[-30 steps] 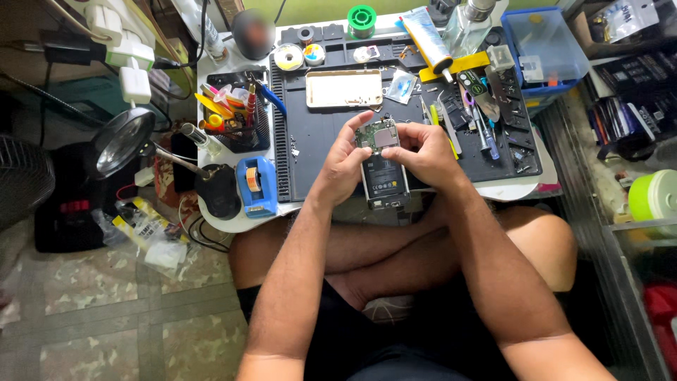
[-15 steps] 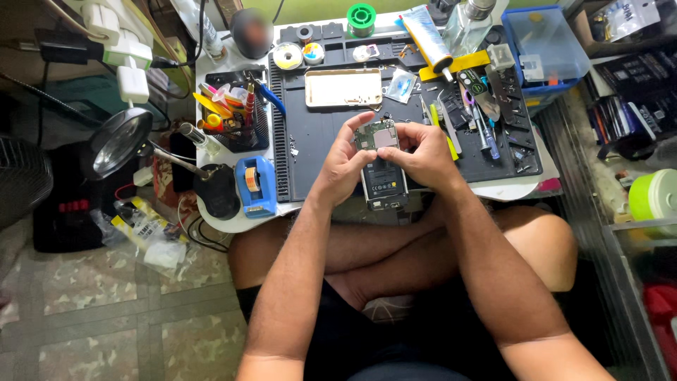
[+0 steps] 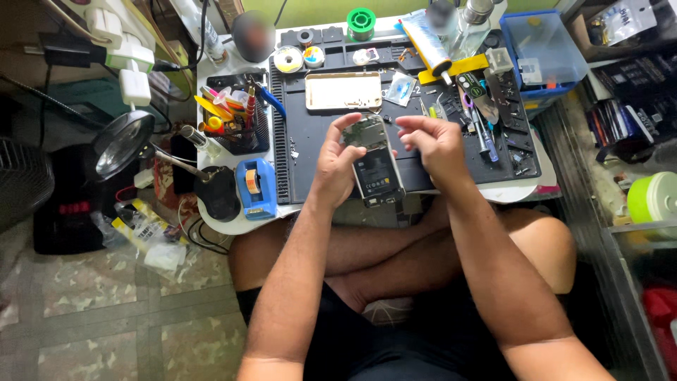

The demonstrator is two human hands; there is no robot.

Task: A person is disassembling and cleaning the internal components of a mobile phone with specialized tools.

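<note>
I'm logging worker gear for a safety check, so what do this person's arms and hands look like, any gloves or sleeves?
Both forearms are bare, with no sleeves showing. The left hand and right hand wear no gloves. No watch, wrist strap or rings are visible.

Head view, steeply downward, over worktable [image 3: 233, 224].

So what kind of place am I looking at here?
Probably a small phone repair bench: the left hand holds an opened phone over a dark work mat, with a magnifier lamp and screwdrivers alongside.
</note>
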